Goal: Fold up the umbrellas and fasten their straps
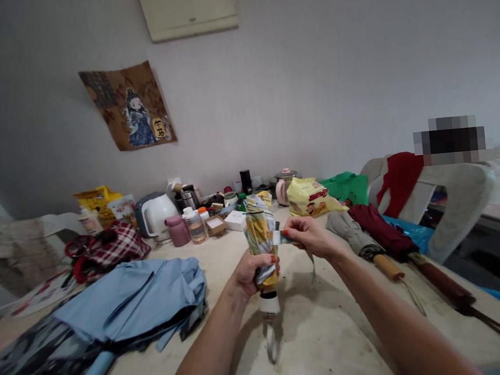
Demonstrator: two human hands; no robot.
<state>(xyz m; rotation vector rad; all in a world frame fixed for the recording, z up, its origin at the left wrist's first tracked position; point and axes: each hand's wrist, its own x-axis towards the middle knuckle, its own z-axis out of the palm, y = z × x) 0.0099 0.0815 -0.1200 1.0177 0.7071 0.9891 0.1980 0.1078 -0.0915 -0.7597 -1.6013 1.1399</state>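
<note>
A folded yellow, white and grey umbrella point(260, 233) stands nearly upright over the table in the middle of the view, its white handle point(269, 305) and wrist loop pointing down toward me. My left hand point(252, 271) is closed around the lower part of its canopy. To the right of the canopy, my right hand point(309, 235) pinches the end of the umbrella's short strap point(280, 237), which is pulled out sideways. A loose strip hangs below the right hand.
At left lie a light-blue umbrella point(133, 303) and a dark patterned one. A grey umbrella point(353, 234) and a maroon umbrella point(382, 228) lie at right. Behind stand a kettle point(158, 213), bottles, small boxes and a yellow bag point(312, 196). A person sits beyond the chairs.
</note>
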